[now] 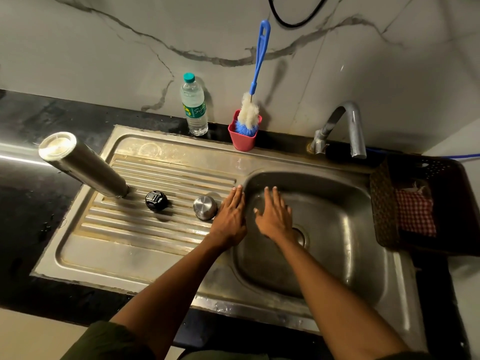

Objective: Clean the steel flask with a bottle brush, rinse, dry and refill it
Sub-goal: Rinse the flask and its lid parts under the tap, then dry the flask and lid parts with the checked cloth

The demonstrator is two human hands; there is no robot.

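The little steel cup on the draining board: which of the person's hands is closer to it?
Left. The left hand lies flat just right of the steel cup, almost touching. The right hand hovers farther right, over the sink basin.

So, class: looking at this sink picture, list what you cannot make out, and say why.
Head view only:
- Steel flask: mouth faces down on the drainboard, so its inside is hidden.
- Sink drain: partly covered by the right hand.
- Water bottle label: too small to read fully.
- Basket: contents dim, only checked cloth shows.

Bare forearms, dark olive-green sleeves near the elbows.
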